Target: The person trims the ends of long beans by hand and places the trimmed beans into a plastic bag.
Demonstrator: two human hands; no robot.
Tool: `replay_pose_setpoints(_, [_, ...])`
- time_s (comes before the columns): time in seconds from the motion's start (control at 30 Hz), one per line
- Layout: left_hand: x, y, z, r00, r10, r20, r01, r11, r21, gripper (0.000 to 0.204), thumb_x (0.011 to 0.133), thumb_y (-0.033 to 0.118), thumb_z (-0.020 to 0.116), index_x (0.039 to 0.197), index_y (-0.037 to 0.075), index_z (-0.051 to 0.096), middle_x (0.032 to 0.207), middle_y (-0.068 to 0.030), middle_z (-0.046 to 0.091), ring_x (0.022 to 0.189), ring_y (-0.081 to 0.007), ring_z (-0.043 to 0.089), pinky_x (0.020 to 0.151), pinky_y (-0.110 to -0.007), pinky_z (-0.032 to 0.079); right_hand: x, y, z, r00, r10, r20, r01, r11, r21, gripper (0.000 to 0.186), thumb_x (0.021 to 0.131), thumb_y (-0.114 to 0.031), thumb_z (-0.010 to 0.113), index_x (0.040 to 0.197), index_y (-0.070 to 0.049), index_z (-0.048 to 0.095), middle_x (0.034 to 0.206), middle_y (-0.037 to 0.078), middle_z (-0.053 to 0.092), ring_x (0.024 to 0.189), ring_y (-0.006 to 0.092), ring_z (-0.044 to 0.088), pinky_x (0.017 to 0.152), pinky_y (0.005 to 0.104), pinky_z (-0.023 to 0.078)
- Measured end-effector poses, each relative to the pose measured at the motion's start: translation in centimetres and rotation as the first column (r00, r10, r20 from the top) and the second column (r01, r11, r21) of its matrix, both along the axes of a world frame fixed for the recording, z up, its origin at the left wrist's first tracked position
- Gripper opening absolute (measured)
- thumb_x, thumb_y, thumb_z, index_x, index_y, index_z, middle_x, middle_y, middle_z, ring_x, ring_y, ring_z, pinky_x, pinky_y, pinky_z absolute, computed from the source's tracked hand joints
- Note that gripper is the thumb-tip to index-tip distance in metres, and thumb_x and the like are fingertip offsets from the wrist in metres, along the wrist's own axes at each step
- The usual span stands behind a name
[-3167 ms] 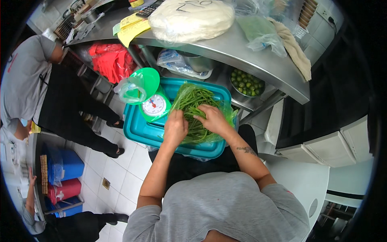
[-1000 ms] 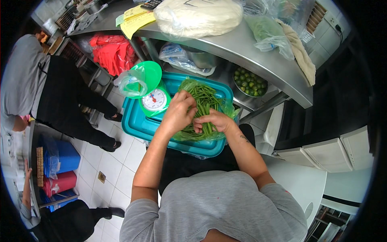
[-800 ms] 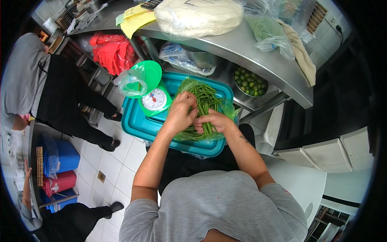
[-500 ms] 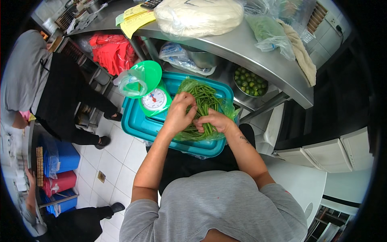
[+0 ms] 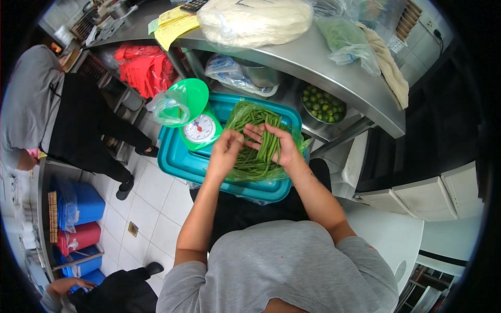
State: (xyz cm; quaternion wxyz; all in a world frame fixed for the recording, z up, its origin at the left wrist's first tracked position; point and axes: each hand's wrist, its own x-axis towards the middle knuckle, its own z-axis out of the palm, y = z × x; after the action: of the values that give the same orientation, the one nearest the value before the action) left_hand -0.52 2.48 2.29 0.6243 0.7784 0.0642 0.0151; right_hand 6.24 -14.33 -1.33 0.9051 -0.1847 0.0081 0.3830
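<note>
Long green beans (image 5: pixel 251 169) lie heaped in an opened clear plastic bag on a teal plastic tub (image 5: pixel 171 156) in front of me. My right hand (image 5: pixel 286 148) is turned palm up over the heap and holds a small bunch of green beans across its fingers. Close beside it, my left hand (image 5: pixel 224 154) is closed with thumb and fingertips together; whatever is between them is too small to make out. A green dial scale (image 5: pixel 200 128) stands at the tub's left end, with a plastic container (image 5: pixel 171 106) on its round pan.
Behind the tub runs a steel table (image 5: pixel 334 73) bearing a large white bagged bundle (image 5: pixel 255 21). Under it sits a bowl of small green citrus fruits (image 5: pixel 323 104). A co-worker (image 5: pixel 78 104) stands at the left, another person (image 5: pixel 115 292) at lower left.
My right hand has lifted and turned palm up with beans in it. My left hand has drawn slightly back from the heap. The lower-left person has moved farther into view.
</note>
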Motion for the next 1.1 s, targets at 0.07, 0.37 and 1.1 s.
replay_pose_setpoints(0.07, [-1.0,-0.9,-1.6,0.994,-0.063,0.084,0.058,0.997,0.055,0.014,0.089,0.014,0.053,0.095,0.002,0.053,0.076,-0.0012,0.053,0.069,-0.0095,0.049,0.063,-0.025,0.041,-0.2,0.3,0.4,1.0,0.003,-0.008,-0.003,1.0,0.025,0.018,0.091,-0.021,0.046,0.086,-0.005,0.054,0.11,0.017,0.058,0.118,0.0294,0.047,0.102,0.0461,0.036])
replay_pose_setpoints(0.37, [-2.7,-2.2,-3.1,0.992,-0.11,-0.068,0.11,0.994,0.003,0.017,0.088,0.015,0.054,0.08,0.0,0.053,0.061,-0.003,0.052,0.057,-0.0108,0.048,0.054,-0.027,0.04,-0.5,0.0,0.4,0.997,-0.035,0.069,0.025,0.989,0.149,0.013,0.09,-0.018,0.048,0.086,-0.007,0.053,0.104,0.015,0.059,0.117,0.0304,0.047,0.102,0.0505,0.034])
replay_pose_setpoints(1.1, [1.0,1.1,-3.7,0.905,0.41,0.112,-0.42,0.822,0.384,0.027,0.08,0.017,0.058,0.066,-0.005,0.056,0.05,-0.0163,0.047,0.046,-0.0216,0.047,0.05,-0.037,0.039,-1.0,-1.0,0.9,0.955,-0.193,0.224,0.196,0.981,0.007,0.015,0.091,-0.024,0.052,0.088,-0.009,0.053,0.099,0.012,0.06,0.115,0.0281,0.049,0.097,0.0469,0.041])
